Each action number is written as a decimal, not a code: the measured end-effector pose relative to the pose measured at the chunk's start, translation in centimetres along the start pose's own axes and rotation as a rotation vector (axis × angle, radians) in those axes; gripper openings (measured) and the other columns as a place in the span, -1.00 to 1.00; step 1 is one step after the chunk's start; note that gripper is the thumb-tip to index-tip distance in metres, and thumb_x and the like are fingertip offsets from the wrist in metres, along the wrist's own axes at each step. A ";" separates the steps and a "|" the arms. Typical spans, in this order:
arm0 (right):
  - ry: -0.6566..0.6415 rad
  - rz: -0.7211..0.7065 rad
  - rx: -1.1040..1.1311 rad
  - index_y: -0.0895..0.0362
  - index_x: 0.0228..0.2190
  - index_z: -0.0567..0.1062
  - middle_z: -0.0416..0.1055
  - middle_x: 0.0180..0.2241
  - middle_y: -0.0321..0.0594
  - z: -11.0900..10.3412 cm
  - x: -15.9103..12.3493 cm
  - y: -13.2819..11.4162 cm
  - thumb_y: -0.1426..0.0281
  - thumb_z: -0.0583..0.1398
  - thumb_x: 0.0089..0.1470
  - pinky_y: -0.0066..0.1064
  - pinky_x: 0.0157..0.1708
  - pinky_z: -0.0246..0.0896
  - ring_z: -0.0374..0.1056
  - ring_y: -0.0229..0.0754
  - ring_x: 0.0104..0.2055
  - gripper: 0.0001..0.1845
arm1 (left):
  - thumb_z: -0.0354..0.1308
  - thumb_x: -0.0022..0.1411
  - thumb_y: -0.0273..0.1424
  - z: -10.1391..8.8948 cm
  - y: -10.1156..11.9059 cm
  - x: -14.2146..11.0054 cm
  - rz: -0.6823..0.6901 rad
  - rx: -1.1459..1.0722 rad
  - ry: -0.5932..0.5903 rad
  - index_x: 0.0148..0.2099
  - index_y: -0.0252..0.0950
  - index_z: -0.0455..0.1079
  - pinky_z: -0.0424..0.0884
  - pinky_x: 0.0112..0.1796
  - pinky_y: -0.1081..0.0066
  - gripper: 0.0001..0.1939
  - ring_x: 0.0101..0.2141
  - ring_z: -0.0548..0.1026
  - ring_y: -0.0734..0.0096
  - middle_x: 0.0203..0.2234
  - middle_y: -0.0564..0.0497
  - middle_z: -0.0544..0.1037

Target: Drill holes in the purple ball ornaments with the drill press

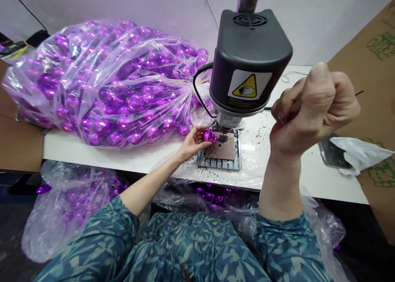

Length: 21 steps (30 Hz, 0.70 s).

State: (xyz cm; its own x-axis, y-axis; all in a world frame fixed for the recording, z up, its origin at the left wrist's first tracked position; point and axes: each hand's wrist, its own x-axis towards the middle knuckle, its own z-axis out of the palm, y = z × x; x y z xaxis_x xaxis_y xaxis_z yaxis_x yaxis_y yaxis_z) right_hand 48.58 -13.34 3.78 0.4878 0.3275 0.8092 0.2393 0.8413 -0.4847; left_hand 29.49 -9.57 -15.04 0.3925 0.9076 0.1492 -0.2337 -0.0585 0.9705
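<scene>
My left hand [194,141] pinches a shiny purple faceted ball [209,136] between thumb and fingers. The ball is at the left edge of a brown square board [224,147], which lies on a dark slotted metal base plate [237,160]. Right above the board hangs the black head of a bench machine [251,55] with a yellow warning label; its lower tip is partly hidden. My right hand [314,109] is raised in a fist to the right of the machine. A thin black lever [268,108] runs from the machine toward this fist, which hides the rest.
A big clear bag [123,80] full of purple balls fills the table's left side. More bagged balls [83,195] hang below the front edge. Dark shavings [256,127] litter the white table [311,175]. A phone [331,154], a tissue [361,152] and a cardboard box [367,64] are at right.
</scene>
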 end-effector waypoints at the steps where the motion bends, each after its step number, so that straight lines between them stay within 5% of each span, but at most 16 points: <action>1: -0.006 0.003 -0.009 0.07 -0.67 0.11 0.01 -0.78 -0.50 0.0 0.0 -0.1 0.20 0.24 0.15 -0.40 -0.71 -0.20 -0.08 -0.43 -0.76 -0.47 | 0.57 -0.05 -0.13 0.2 -0.4 -0.1 0.003 0.010 -0.010 0.03 -0.23 0.31 0.49 0.08 0.20 -0.29 -0.01 0.56 0.25 -0.02 -0.11 0.54; 10: 0.003 0.012 -0.021 0.07 -0.65 0.11 0.00 -0.77 -0.52 0.1 -0.2 -0.2 0.16 0.24 0.14 -0.42 -0.70 -0.17 -0.06 -0.46 -0.76 -0.47 | 0.45 0.12 -0.10 0.1 0.1 -0.3 0.073 0.169 0.006 0.11 -0.26 0.37 0.48 0.01 0.22 -0.38 -0.08 0.55 0.28 -0.05 -0.12 0.54; 14: 0.017 0.003 -0.001 0.08 -0.66 0.10 0.00 -0.78 -0.51 0.1 -0.3 0.0 0.18 0.24 0.15 -0.38 -0.70 -0.20 -0.07 -0.42 -0.76 -0.46 | 0.53 0.00 -0.13 -0.5 0.9 -0.1 0.104 0.320 -0.022 0.14 -0.25 0.34 0.47 -0.05 0.27 -0.27 -0.10 0.53 0.28 -0.08 -0.10 0.53; 21: -0.003 0.047 -0.105 0.09 -0.64 0.04 -0.04 -0.75 -0.47 0.1 -0.5 -0.8 0.08 0.20 0.17 -0.41 -0.65 -0.14 -0.05 -0.43 -0.72 -0.42 | 0.42 0.17 -0.20 -0.4 1.8 0.3 0.210 0.576 -0.179 0.12 -0.23 0.47 0.47 -0.07 0.24 -0.49 -0.08 0.53 0.23 -0.05 -0.13 0.56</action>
State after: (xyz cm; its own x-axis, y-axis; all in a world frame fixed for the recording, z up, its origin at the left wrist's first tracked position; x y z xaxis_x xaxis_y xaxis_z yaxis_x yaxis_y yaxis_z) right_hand 48.02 -14.15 3.80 0.4981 0.3669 0.7857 0.3029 0.7754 -0.5541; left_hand 28.80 -9.21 -13.35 0.5443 0.7720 0.3282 0.1747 -0.4870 0.8557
